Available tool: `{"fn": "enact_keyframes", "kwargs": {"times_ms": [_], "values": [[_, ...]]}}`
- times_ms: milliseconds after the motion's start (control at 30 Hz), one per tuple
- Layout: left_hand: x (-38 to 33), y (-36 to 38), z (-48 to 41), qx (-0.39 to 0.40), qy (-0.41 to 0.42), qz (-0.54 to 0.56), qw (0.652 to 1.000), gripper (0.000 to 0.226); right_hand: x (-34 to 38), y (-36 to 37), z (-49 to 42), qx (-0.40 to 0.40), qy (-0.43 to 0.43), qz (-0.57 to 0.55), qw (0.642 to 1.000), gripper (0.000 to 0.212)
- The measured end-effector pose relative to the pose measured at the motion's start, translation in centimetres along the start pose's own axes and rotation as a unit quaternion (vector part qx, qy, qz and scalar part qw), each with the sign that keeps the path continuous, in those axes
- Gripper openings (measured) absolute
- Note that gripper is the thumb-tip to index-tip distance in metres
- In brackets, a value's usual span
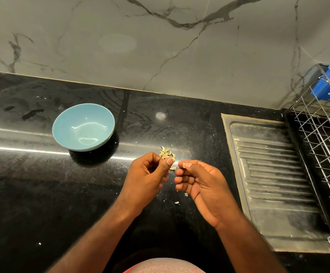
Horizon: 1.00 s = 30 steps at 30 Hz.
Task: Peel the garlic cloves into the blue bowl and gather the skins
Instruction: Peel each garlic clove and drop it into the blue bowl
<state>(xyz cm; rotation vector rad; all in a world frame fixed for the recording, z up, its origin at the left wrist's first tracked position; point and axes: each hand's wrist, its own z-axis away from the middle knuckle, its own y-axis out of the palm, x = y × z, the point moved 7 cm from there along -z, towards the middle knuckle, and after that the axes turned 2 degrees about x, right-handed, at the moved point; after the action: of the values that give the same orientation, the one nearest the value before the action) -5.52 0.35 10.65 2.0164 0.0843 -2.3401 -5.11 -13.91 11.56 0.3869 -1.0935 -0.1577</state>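
A light blue bowl [83, 127] stands on the black counter [32, 184] at the left, with nothing visible inside. A small heap of garlic cloves and skins [167, 154] lies just beyond my hands. My left hand [150, 174] has its fingers curled and its thumb pressed to the forefinger; what it holds is hidden. My right hand [197, 184] pinches a small pale garlic piece [183, 165] between thumb and forefinger. The two hands are a little apart, above the counter.
Loose skin flakes [177, 202] lie scattered under my right hand. A steel draining board [272, 174] lies at the right, with a wire dish rack [321, 138] holding a blue cup [329, 83] beyond it. A marble wall [160, 46] backs the counter.
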Motion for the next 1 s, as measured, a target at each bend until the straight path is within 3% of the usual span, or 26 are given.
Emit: {"fn": "enact_keyframes", "kwargs": {"times_ms": [167, 333, 500, 767, 1000], "values": [[3.1, -2.5, -0.7, -0.051, -0.037, 0.007, 0.998, 0.016, -1.7, 0.6, -2.4, -0.011, 0.036, 0.047, 0.998, 0.025], [6.6, -6.6, -1.1, -0.182, -0.075, 0.04, 0.98, 0.022, -4.2, 6.0, -7.1, 0.06, 0.052, 0.151, 0.985, 0.024], [9.0, -10.8, -1.6, -0.297, -0.049, -0.011, 0.954, 0.024, -4.9, 13.7, -12.1, 0.108, 0.06, 0.123, 0.985, 0.024], [10.3, -10.8, -2.4, -0.3, 0.019, -0.109, 0.947, 0.027, -5.2, 18.1, -17.3, 0.08, 0.014, 0.13, 0.988, 0.016], [10.4, -10.3, -2.8, -0.275, 0.014, -0.121, 0.954, 0.022, -1.8, 9.0, -13.6, -0.026, -0.108, 0.098, 0.989, 0.034]]}}
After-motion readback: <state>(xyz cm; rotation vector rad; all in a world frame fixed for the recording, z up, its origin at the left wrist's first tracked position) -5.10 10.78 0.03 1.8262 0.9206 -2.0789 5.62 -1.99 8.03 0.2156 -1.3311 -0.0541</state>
